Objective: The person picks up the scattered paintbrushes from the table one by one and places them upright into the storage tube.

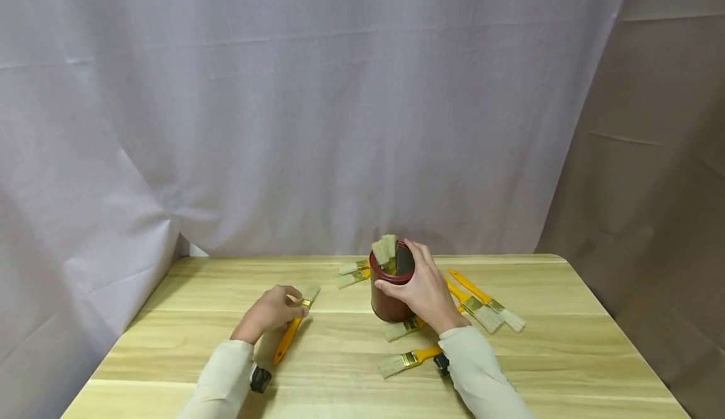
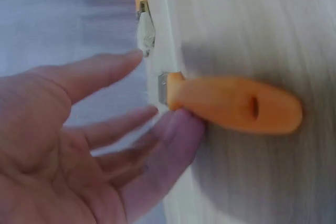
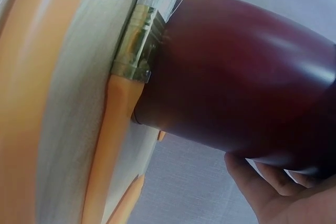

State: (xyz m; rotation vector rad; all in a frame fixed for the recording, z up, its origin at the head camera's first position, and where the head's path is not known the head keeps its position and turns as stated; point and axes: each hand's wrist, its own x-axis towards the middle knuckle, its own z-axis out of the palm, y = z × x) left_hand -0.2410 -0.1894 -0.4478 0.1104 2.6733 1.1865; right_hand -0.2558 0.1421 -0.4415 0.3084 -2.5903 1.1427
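My left hand [image 1: 270, 312] is over a paintbrush [image 1: 287, 340] with an orange handle and pale bristles, on the left of the table. In the left wrist view its fingers touch the brush near the metal ferrule [image 2: 164, 88], while the thumb stands apart from it. My right hand [image 1: 427, 292] grips a dark red cylindrical container [image 1: 387, 302] by its upper rim, thumb on the near side and fingers across the far side. Paintbrushes [image 1: 382, 252] stick out of the container, bristles up. The right wrist view shows the container's smooth side [image 3: 247, 72] above the fingers.
Several more brushes lie around the container: a pair [image 1: 354, 273] behind its left side, others [image 1: 484, 312] to the right, one [image 1: 402, 329] at its base and another [image 1: 399, 362] nearer me. The wooden table [image 1: 170, 343] ends at a hanging grey curtain [image 1: 283, 142].
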